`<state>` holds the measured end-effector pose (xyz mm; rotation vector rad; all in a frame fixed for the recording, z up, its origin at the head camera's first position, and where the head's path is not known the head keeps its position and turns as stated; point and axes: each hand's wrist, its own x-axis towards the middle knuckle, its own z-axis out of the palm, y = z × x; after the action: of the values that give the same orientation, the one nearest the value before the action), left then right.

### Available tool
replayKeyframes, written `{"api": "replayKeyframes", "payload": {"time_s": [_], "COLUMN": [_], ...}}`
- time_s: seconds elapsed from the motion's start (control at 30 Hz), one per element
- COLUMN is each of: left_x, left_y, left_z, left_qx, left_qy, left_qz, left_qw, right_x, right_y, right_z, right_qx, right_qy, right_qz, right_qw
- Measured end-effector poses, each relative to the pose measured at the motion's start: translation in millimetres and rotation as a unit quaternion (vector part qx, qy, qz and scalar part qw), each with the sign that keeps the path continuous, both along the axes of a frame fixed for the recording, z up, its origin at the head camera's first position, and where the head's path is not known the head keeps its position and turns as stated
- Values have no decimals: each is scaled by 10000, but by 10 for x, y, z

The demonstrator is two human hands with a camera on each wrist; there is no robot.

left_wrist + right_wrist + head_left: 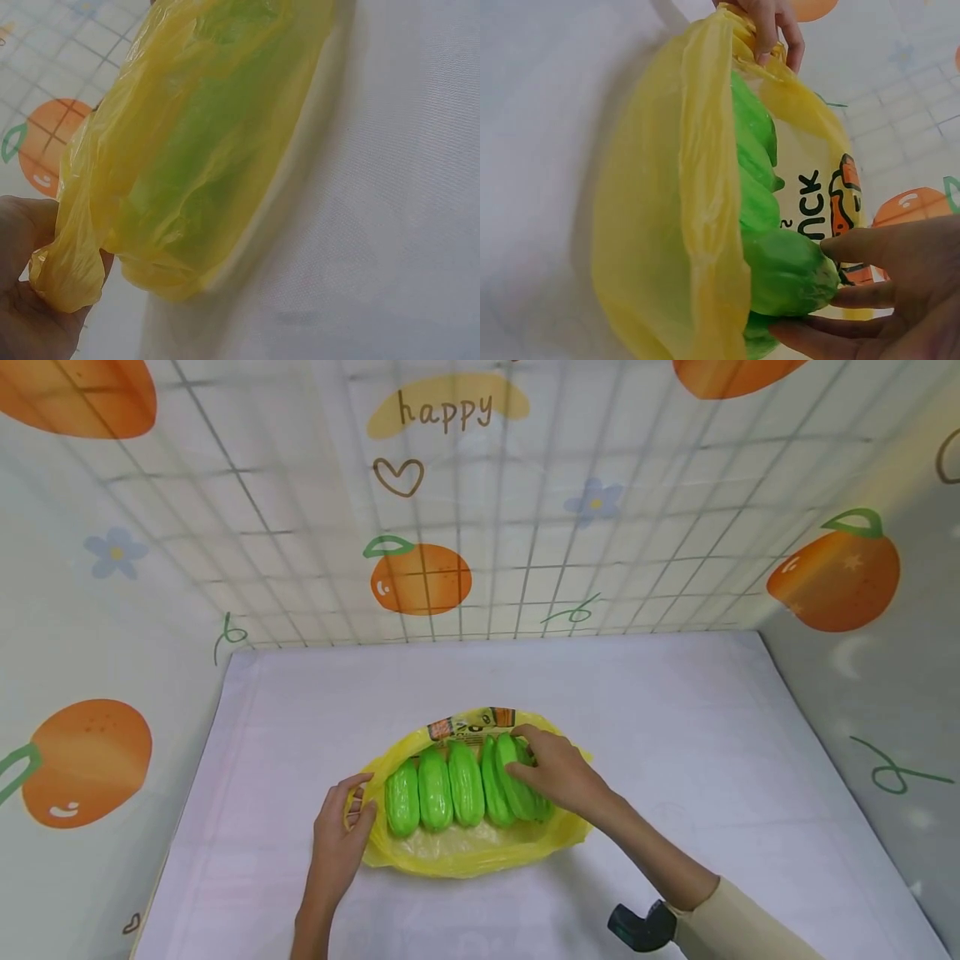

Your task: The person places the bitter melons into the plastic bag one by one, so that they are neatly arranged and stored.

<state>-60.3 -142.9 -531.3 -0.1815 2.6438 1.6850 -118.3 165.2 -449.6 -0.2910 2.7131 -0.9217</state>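
A yellow plastic bag (472,863) lies with its mouth spread wide, and a row of several bright green, cucumber-shaped vegetables (465,785) sits inside it. My left hand (339,833) pinches the bag's left end; in the left wrist view a bunched fold (71,281) of yellow plastic is between thumb and fingers. At the right of the row, my right hand (561,770) holds one green cucumber (791,271) by its end, fingers and thumb around it. This cucumber leans against its neighbour. Part of the right end of the row is hidden under the right hand.
A white cloth-covered table (300,693) spreads around the bag. Behind it rises a back wall (510,527) with a grid and printed oranges, and side walls flank the table. A dark device (642,927) is by the right sleeve (738,927).
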Motion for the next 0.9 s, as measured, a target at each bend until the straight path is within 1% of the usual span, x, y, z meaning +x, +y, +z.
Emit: {"api": "replayKeyframes", "payload": {"time_s": [0.17,0.37,0.53,0.63,0.83,0.9], "left_x": [-3,-9,3,13,38,50], "left_y": [-4,-22,-31,-30,-24,-20], "left_z": [2,-18,-13,-3,39,66], "left_qx": [-10,-9,-69,-176,-417,-522], "left_qy": [25,90,71,108,368,544], "left_qz": [-13,1,0,-4,42,39], "left_qw": [10000,10000,10000,9998,9984,9971], "right_x": [10,5,18,40,122,151], "right_y": [-5,9,18,21,59,85], "right_z": [86,182,210,222,265,271], "right_qx": [44,-60,-175,-188,-250,-304], "right_qy": [-33,14,163,349,692,807], "right_qz": [52,-36,-101,-129,-256,-308], "right_qw": [10000,10000,9997,9991,9970,9958]}}
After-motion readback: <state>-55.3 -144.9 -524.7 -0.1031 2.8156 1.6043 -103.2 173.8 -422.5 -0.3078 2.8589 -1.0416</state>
